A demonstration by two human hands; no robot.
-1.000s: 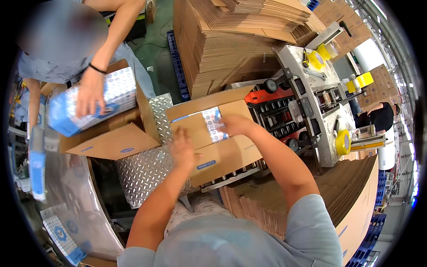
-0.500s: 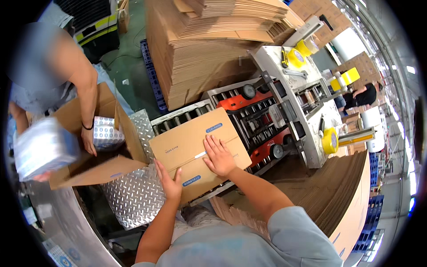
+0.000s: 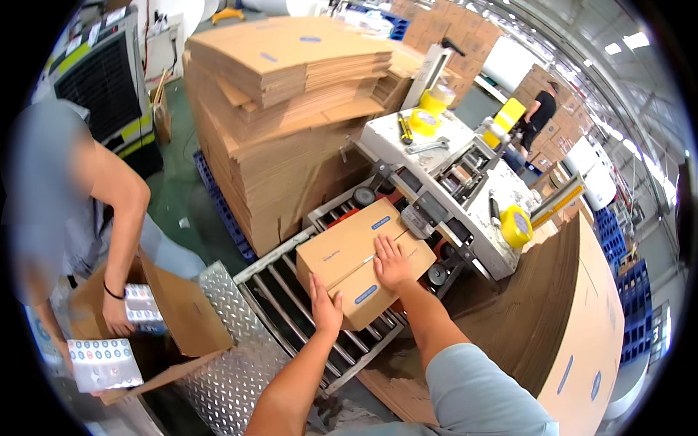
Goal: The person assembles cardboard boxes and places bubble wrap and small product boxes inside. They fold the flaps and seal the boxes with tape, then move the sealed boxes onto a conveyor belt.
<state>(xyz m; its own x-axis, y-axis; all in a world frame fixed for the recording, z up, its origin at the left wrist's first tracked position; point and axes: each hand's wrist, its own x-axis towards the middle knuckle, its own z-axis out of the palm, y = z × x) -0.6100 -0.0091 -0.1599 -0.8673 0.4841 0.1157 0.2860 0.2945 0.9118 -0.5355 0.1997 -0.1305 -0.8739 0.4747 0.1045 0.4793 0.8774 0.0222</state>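
Fingers spread, the right hand point(image 3: 395, 267) lies flat on the closed carton point(image 3: 338, 254); the left hand point(image 3: 326, 309), fingers slightly parted, braces its left end, grasping nothing. It has slid from the roller conveyor point(image 3: 289, 292)'s left edge to the tape-topped machine point(image 3: 476, 243)'s mouth.

"what's the closed carton point(image 3: 350, 270) made of?"
"smooth, matt cardboard."
"and the rollers point(image 3: 286, 296)?"
"smooth, shiny metal."
"the tread plate point(image 3: 240, 356)?"
"glossy metal, rough with raised patterning."
"nearest tape roll point(image 3: 512, 232)?"
"glossy yellow plastic."
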